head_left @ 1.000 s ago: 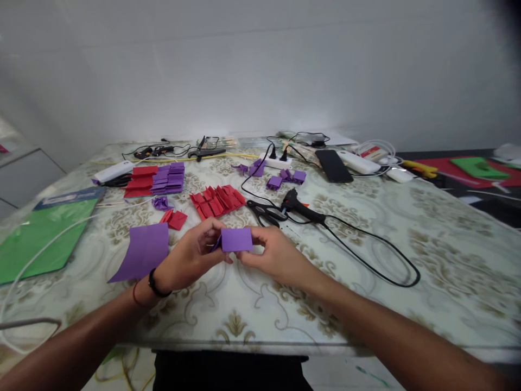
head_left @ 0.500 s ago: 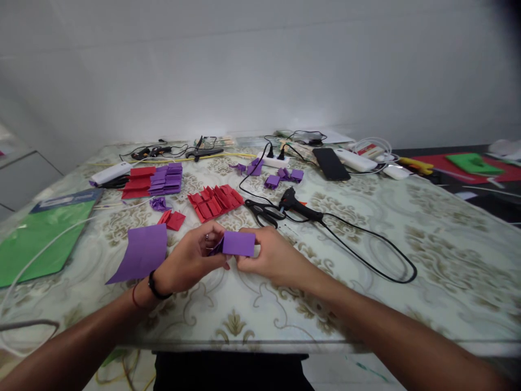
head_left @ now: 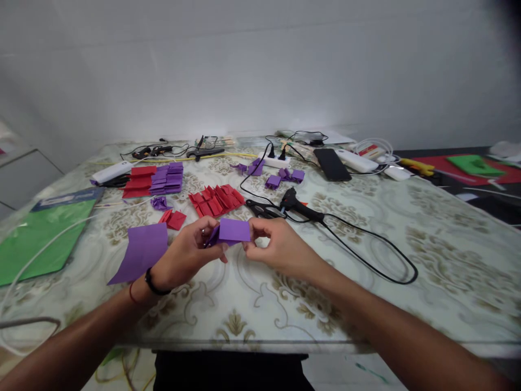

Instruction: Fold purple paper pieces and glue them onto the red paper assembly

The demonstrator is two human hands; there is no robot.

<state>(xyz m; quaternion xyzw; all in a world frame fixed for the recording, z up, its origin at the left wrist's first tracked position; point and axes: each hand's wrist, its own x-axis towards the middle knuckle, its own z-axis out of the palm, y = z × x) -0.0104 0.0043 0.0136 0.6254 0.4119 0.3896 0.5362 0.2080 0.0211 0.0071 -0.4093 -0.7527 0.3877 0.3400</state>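
A folded piece of purple paper (head_left: pixel 235 231) is held up between my two hands, over the near middle of the table. My left hand (head_left: pixel 191 247) grips its left, creased end between thumb and fingers. At its right edge, the fingertips of my right hand (head_left: pixel 277 241) pinch the paper. Left of my left hand lies a larger purple sheet (head_left: pixel 140 250), slightly curled. Beyond my hands sit folded red paper pieces (head_left: pixel 215 200) in a row and a small red piece (head_left: pixel 175 219). Black scissors (head_left: pixel 264 209) lie behind my right hand, partly hidden by it.
A black glue gun (head_left: pixel 301 206) with a looping cable lies right of the scissors. Farther back are a power strip (head_left: pixel 274 161), a black phone (head_left: pixel 331 164) and small purple folded pieces (head_left: pixel 272 181). Green paper in a plastic sleeve (head_left: pixel 49 233) is at the left.
Both hands have lifted slightly away from me with the purple paper. My right hand's fingers have shifted along the paper's right edge.
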